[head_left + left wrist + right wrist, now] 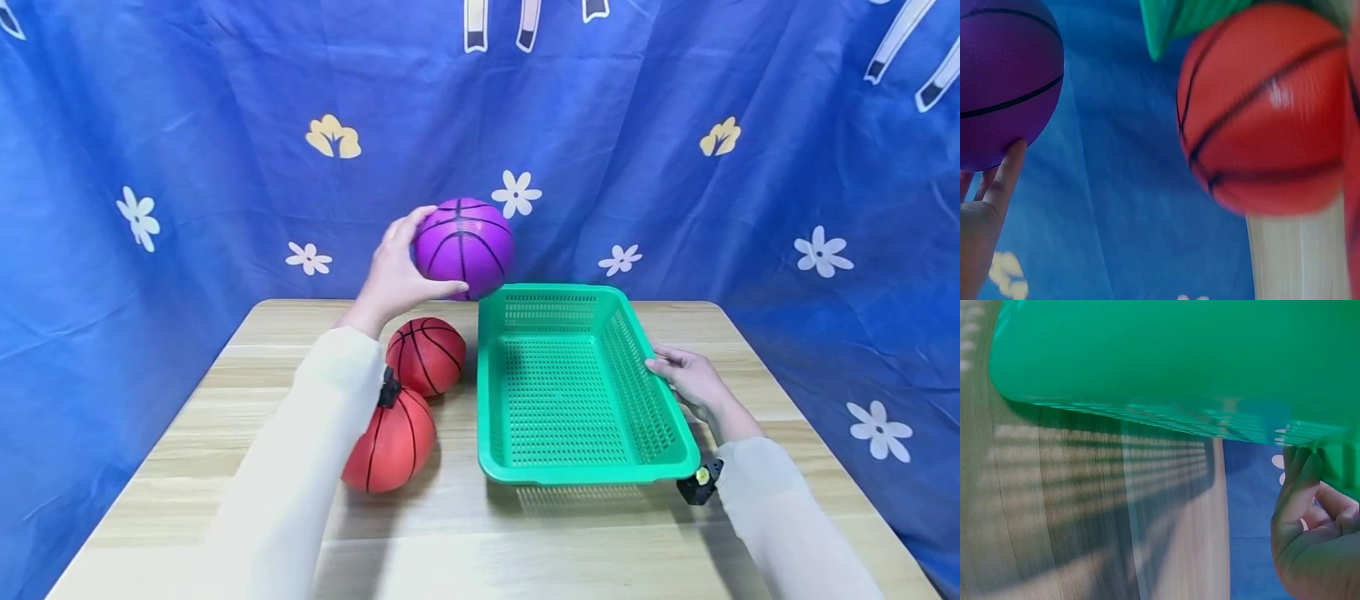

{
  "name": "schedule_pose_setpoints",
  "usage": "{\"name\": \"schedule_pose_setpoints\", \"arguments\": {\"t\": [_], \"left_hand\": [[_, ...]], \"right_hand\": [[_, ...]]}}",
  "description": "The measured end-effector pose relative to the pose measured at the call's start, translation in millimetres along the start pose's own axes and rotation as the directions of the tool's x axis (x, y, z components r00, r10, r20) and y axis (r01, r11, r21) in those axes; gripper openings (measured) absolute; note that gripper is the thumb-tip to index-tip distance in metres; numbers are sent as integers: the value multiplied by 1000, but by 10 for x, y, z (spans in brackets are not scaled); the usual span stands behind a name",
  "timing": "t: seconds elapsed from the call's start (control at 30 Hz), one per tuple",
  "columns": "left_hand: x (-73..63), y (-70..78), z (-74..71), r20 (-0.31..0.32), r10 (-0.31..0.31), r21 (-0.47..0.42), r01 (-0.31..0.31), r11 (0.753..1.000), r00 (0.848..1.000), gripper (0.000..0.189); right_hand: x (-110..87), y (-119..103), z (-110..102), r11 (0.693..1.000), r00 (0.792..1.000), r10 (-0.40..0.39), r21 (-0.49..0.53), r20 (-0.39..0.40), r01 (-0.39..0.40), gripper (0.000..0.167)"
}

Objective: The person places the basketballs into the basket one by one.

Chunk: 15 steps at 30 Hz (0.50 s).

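Note:
A purple ball with black basketball lines is gripped from its left side by my left hand, thumb beneath and fingers over the top. It is held up above the table, behind the two red balls. My right hand holds the right rim of a green plastic basket, its thumb over the edge. Nothing lies inside the basket. In the right wrist view, curled fingers meet the basket's side. The left wrist view shows fingertips against the purple ball.
Two red basketballs, a farther one and a nearer one, sit on the wooden table left of the basket. My left forearm partly covers the nearer one. A blue patterned curtain hangs behind the table and along both sides.

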<state>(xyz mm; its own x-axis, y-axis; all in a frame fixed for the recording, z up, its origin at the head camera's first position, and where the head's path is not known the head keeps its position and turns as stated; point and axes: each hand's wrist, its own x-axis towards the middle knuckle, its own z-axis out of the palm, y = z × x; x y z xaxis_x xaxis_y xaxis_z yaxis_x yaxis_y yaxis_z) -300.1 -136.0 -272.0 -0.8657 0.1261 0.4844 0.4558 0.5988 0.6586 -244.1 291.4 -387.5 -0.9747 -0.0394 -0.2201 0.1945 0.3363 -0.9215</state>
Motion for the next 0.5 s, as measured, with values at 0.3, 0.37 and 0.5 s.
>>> {"name": "schedule_pose_setpoints", "arguments": {"t": [0.3, 0.37, 0.5], "left_hand": [[142, 202, 528, 80, -31, -45, 35, 998, 996, 100], [163, 247, 636, 94, -42, -58, 48, 997, 995, 100], [188, 311, 861, 110, -49, -83, 58, 995, 993, 101]], "right_hand": [[11, 10, -9, 1000, 1000, -7, 13, 10, 7, 61], [20, 15, -9, 1000, 1000, -7, 18, 2, 7, 60], [30, 26, -9, 999, 1000, -7, 31, -5, 7, 61]]}}
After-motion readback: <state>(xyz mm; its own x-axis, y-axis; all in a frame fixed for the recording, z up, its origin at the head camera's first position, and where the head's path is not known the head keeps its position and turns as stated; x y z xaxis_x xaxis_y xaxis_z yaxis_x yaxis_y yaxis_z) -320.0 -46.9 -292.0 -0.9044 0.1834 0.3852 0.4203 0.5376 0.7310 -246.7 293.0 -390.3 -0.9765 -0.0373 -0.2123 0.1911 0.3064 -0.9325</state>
